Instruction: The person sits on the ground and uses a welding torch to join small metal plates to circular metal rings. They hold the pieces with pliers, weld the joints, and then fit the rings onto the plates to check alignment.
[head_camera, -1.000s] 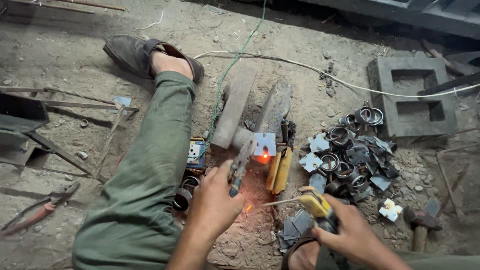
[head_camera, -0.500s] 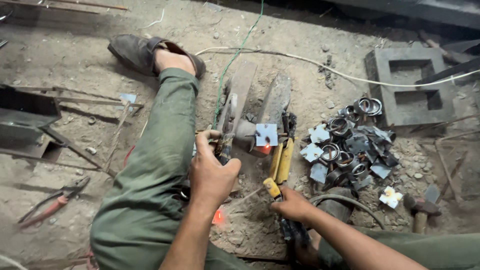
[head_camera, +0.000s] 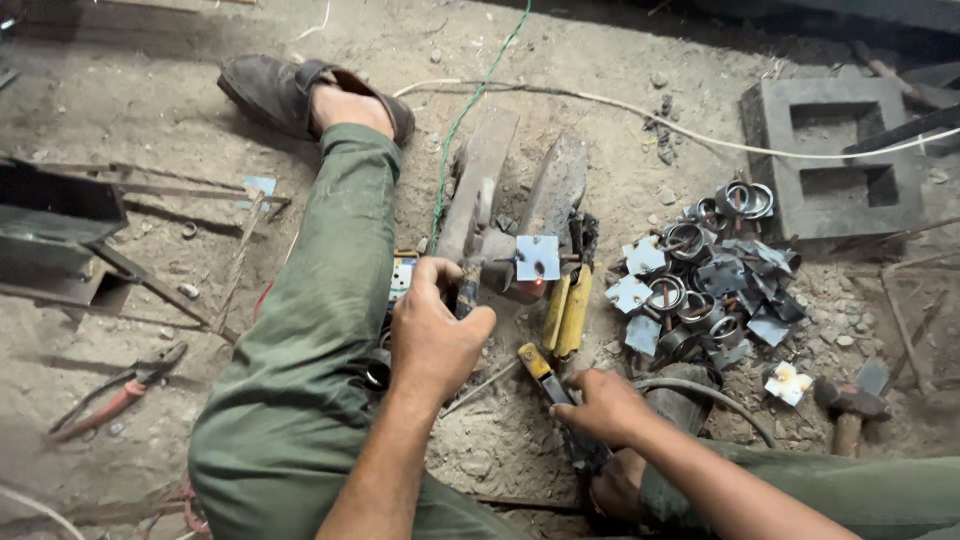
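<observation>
**Left hand clamps tool at the weld block, right hand parks the electrode holder**

I sit on the dirt floor, left leg stretched out so the work sits between my knees, close and low. My left hand is curled tight round a dark slim tool, probably pliers or a chipping tool, I cannot tell which; the fingers are closed, thumb on top, and its tip points at the small square metal plate. That plate stands upright against the grey steel blocks, which act as a rest so it stays put. A small orange glow sits just below the plate, so the joint looks hot; holding with a tool instead of fingers makes sense.

My right hand lies palm down on the electrode holder, fingers loosely wrapped over its rear part, yellow nose poking out toward the plate. It rests low on the ground, away from the hot spot. The yellow-handled clamp lies just beside the plate, gripping it I think.

Pile of cut plates and rings is to the right, within reach. Hammer is further right, red-handled pliers well apart on the left.
</observation>
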